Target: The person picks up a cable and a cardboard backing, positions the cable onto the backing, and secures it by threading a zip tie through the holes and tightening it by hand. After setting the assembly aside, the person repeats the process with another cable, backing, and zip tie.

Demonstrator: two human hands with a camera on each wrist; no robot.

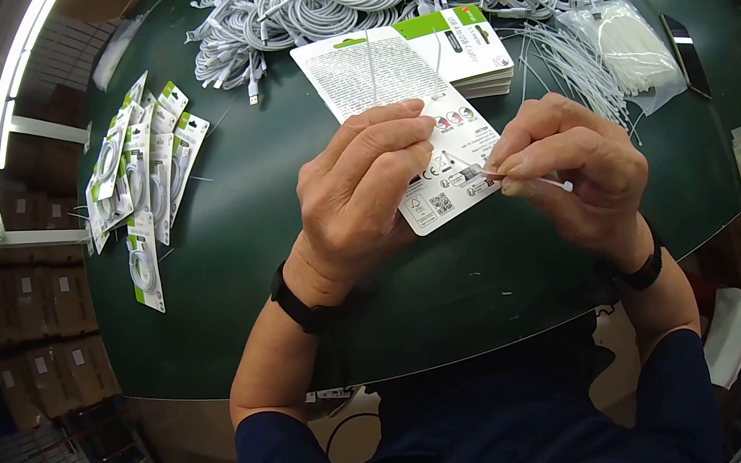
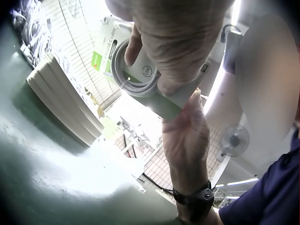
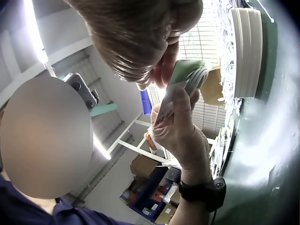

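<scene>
Left hand point(image 1: 364, 189) curled round a backing card point(image 1: 408, 99), printed back up, held over the green table point(image 1: 280, 275) near its front edge. A coiled white cable point(image 2: 136, 84) is pressed to its underside (left wrist view). Right hand point(image 1: 573, 165) pinches a thin white tie point(image 1: 557, 184) at the card's right edge. Clear bag point(image 1: 629, 55), far right, holds more white ties.

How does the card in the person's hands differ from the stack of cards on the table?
The card, gripped by the left hand while the right hand pinches a tie at its edge, is raised off the table, printed back up; the stack lies flat, green front up. The card is single; the stack holds many. The card carries a coiled cable; the stack's top card shows none. Both are white with green.
</scene>
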